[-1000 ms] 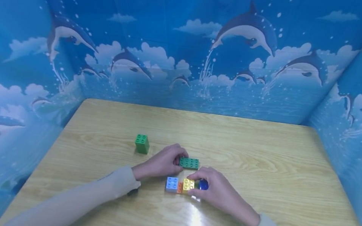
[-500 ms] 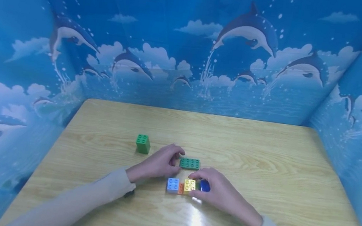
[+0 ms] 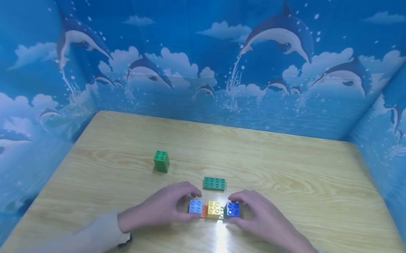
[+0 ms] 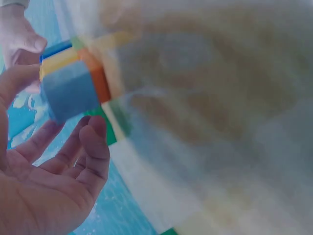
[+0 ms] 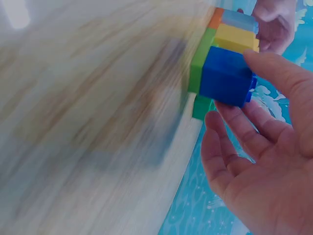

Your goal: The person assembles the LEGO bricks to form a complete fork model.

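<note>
We are watching two bare hands meeting a low row of toy bricks on the near half of a pale wood-grain bench (image 3: 298, 164). The left hand (image 3: 166, 203) is pinching a light blue plastic brick with four studs (image 3: 195, 206) at the row's left end — its thumb is lying on the near side, its fingers on the far side. The right hand (image 3: 262, 215) is likewise grasping a dark blue plastic brick with four studs (image 3: 232, 209) at the right end. Between them a square yellow plastic brick (image 3: 214, 209) is sitting, and beneath we are seeing an orange brick (image 3: 204, 211) on the left and a lime-green brick (image 5: 199, 63) on the right. Just beyond the row a flat, rectangular dark green brick (image 3: 214, 183) is lying apart, while a tall green block (image 3: 161, 162) is standing farther left — upright. Dolphin-printed blue sheeting (image 3: 186, 21) is enclosing the far side.
</note>
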The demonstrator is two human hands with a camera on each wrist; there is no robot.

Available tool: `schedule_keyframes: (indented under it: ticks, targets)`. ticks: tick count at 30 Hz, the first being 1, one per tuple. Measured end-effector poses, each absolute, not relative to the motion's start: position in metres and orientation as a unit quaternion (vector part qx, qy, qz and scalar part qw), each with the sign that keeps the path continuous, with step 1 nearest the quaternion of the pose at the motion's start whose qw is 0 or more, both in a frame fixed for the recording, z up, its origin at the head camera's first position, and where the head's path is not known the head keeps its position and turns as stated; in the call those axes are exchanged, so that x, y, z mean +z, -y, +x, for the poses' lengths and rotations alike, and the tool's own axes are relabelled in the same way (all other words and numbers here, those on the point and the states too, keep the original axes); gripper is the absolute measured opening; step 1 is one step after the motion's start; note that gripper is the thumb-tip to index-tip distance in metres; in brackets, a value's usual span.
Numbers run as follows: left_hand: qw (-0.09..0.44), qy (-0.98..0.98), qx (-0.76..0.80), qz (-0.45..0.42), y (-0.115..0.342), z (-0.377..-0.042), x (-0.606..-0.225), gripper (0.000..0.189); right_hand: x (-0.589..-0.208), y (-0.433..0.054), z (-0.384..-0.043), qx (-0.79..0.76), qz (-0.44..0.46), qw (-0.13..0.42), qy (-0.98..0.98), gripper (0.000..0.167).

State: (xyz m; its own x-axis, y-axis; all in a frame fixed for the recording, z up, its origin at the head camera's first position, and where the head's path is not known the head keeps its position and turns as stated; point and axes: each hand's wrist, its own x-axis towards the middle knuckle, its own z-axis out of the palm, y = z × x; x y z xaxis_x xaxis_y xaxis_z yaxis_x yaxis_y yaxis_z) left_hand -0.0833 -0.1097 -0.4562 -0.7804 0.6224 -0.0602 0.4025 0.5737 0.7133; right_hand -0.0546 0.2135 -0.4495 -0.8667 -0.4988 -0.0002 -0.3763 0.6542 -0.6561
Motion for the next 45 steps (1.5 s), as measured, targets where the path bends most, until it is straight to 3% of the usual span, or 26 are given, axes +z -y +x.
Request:
schedule_keyframes:
  ticks: [12, 26, 45]
  targets:
    - [0.125, -0.884, 0.344, 0.29, 0.103, -0.074, -0.464, 0.038, -0.456, -0.219, -0.054, -0.32, -0.264, 0.059, -0.908, 0.042]
    - [0.098, -0.873, 0.393, 0.273, 0.109, -0.085, -0.449, 0.041, -0.452, -0.219, -0.067, -0.347, -0.29, -0.03, -0.891, 0.045]
    - [0.044, -0.876, 0.422, 0.229, 0.107, -0.112, -0.448, 0.043, -0.446, -0.213, -0.096, -0.401, -0.275, -0.023, -0.873, 0.044]
